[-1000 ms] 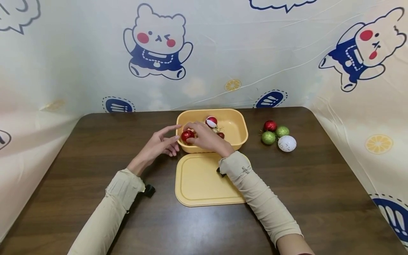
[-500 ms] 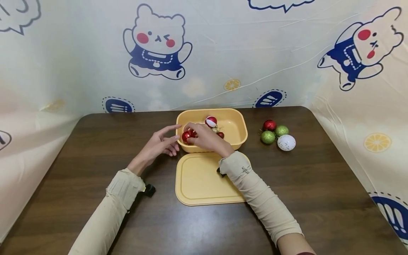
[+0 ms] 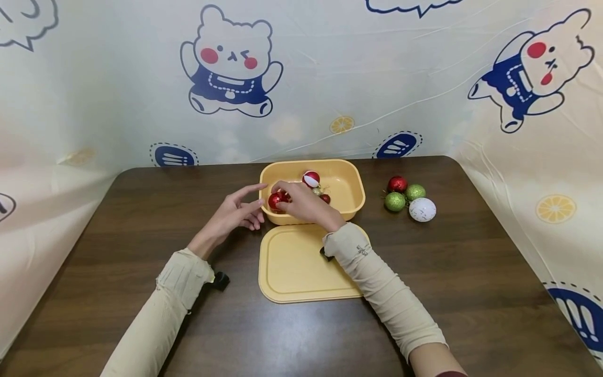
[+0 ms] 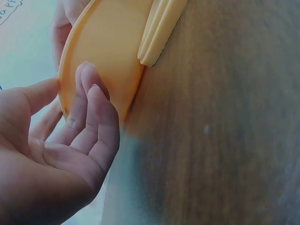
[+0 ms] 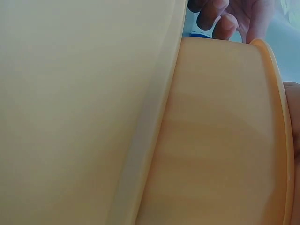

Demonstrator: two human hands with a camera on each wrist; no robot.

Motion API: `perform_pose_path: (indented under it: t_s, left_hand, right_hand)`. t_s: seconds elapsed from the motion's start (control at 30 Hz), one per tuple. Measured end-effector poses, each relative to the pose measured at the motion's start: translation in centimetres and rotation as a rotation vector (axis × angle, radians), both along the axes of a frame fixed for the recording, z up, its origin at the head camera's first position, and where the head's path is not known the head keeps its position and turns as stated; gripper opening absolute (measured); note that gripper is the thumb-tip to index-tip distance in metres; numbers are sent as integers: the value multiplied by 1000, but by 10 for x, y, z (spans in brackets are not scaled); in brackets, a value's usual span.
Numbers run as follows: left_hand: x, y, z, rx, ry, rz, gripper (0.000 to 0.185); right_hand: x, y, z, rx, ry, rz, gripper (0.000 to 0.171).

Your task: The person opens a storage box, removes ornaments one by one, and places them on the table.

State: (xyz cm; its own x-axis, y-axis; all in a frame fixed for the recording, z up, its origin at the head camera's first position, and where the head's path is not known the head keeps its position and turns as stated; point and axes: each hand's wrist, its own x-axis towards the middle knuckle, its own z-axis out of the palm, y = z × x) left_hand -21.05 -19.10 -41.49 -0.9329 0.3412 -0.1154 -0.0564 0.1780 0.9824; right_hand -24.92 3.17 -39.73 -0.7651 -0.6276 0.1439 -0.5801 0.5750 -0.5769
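My right hand point(image 3: 308, 203) reaches into a yellow plastic box point(image 3: 346, 191), its thumb and fingers around a shiny red Christmas ball point(image 3: 275, 201) at the left end. More red shows between those fingers. Also inside lie a red-and-white ball point(image 3: 311, 179), a small gold ball point(image 3: 317, 191) and a dark red ball point(image 3: 325, 199). At the box's left end is my left hand point(image 3: 233, 212), thumb and forefinger extended to the rim. In the left wrist view, the thumb touches the rim of the box point(image 4: 110, 28) while the other fingers bend loosely beside the wall.
A yellow lid point(image 3: 301, 267) lies flat in front of the box, under my right forearm. Right of the box sit a red ball point(image 3: 398, 184), two glittery green balls point(image 3: 394, 201) and a white speckled egg-shaped ornament point(image 3: 422, 210). A printed curtain point(image 3: 306, 78) hangs behind the dark wooden table point(image 3: 155, 220).
Both hands keep almost the same place at the box. Slightly more red shows between my right fingers than one second ago. The whole head view has shifted a little.
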Motion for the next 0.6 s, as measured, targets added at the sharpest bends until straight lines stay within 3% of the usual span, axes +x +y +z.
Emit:
perform_pose_path:
  t_s: [0.6]
  left_hand:
    - [0, -2, -1, 0, 10, -14, 55]
  right_hand:
    - [0, 7, 11, -41, 33, -2, 29]
